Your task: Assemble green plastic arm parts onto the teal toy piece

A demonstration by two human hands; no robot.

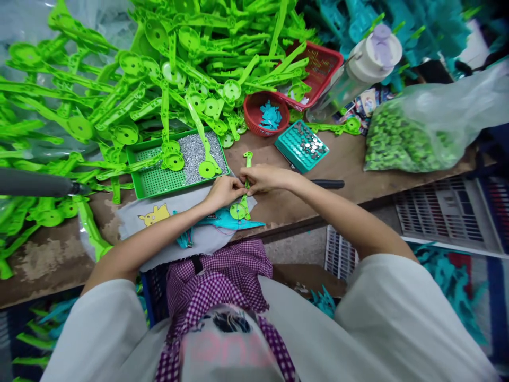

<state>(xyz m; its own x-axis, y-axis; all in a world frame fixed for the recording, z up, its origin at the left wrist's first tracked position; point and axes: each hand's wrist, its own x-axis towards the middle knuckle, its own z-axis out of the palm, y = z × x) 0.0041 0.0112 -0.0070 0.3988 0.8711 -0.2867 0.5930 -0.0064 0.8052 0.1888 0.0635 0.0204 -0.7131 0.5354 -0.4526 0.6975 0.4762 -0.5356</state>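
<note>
- The right hand [260, 179] held a green plastic part [238, 210] over the near edge of the table [342, 156]; its fingers were closed around the part's narrow middle, with the hooked end showing beyond them and the round end towards the person's lap.
- The left hand [227, 190] met it from the other side; its fingers were bent in and its tips were at the part, just beside the right fingertips – whether they gripped anything, I could not tell.
- A blue plastic piece [252, 225] lay beneath the green part's round end, partly on a grey cloth [209, 239].
- Just beyond the left hand stood a green tray [157, 183], with small silvery bits [189, 151] filling its right side; two more green parts lay across it.
- Beyond the right hand were a blue-green box [292, 148] topped with round metal pieces [314, 144] and a red bowl [251, 114] of blue bits [270, 114]; a black handle [332, 183] showed past the right forearm.
- Farther back – a large heap of green parts [159, 69].
</note>
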